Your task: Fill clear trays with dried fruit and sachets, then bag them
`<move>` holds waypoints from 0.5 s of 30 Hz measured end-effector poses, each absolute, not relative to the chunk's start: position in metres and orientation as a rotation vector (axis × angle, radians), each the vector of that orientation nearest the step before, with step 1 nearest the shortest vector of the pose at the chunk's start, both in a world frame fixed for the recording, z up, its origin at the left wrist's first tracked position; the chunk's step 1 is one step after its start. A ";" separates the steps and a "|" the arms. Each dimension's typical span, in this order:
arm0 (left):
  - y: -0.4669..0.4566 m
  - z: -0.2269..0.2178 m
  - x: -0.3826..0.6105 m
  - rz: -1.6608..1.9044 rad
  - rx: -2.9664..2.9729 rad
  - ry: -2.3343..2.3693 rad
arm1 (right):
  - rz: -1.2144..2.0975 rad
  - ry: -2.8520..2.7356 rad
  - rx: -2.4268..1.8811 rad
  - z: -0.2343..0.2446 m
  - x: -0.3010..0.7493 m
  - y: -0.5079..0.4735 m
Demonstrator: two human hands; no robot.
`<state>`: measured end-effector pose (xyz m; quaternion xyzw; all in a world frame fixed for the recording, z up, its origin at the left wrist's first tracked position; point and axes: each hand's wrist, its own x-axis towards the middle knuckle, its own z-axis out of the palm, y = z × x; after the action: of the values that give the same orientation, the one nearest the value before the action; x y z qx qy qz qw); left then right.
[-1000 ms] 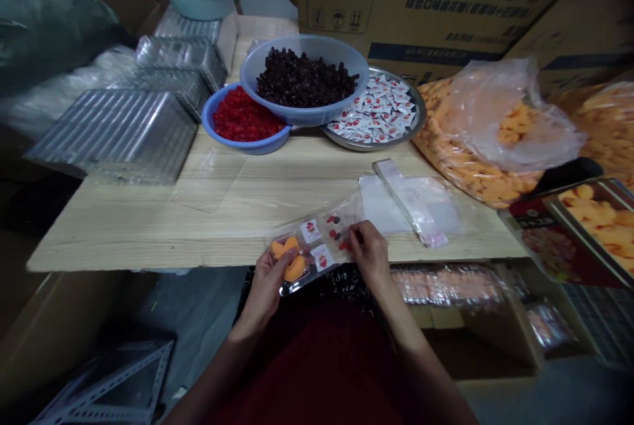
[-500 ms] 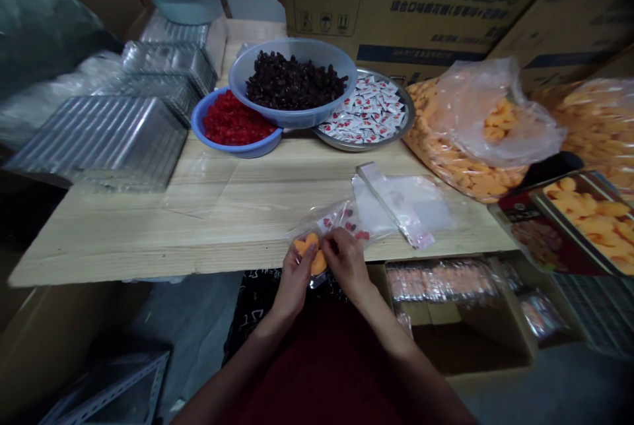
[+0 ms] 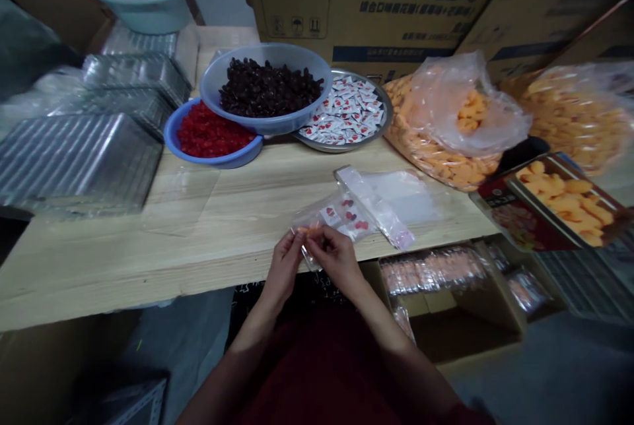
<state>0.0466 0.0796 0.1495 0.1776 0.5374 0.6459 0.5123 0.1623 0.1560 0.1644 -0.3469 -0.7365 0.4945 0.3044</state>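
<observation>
Both my hands meet over the front edge of the wooden table. My left hand (image 3: 284,260) is closed, thumb and fingers pinching a clear plastic bag (image 3: 310,259). My right hand (image 3: 337,257) pinches the same bag from the other side. A bit of an orange piece (image 3: 308,230) shows between my fingertips; the rest of it is hidden. Just beyond my hands, small red pieces (image 3: 362,225), dark pieces and a white sachet (image 3: 329,215) show in clear plastic on the table. A clear strip (image 3: 374,207) lies across flat bags (image 3: 406,194) to the right.
At the back stand a bowl of dark pieces (image 3: 267,125), a blue bowl of red pieces (image 3: 218,161) and a metal bowl of sachets (image 3: 337,146). Clear trays (image 3: 79,161) are stacked left. Orange pieces fill a bag (image 3: 436,154) and a tin (image 3: 510,214) right. Below is a carton (image 3: 475,332).
My fingertips have drawn together, and the orange piece that showed plainly under my left thumb is now mostly covered. The bag has been tilted. The view has shifted to the right.
</observation>
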 end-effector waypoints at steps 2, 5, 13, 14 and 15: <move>0.088 0.142 0.047 1.589 0.337 1.260 | 1.001 -2.027 -0.906 0.165 0.179 0.177; 0.102 0.133 0.047 1.601 0.305 1.265 | 0.488 -2.039 -1.119 0.157 0.217 0.218; 0.165 0.117 0.063 1.583 0.351 1.259 | 0.461 -1.969 -1.452 0.126 0.283 0.303; 0.170 0.117 0.064 1.591 0.330 1.245 | 0.481 -1.915 -1.481 0.125 0.287 0.309; 0.173 0.118 0.063 1.601 0.305 1.231 | 0.491 -1.868 -1.502 0.125 0.291 0.314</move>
<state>0.0634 0.1732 0.1177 0.1274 0.5138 0.6683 0.5226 0.2906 0.3143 0.1249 -0.5771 -0.7179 0.1889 0.3406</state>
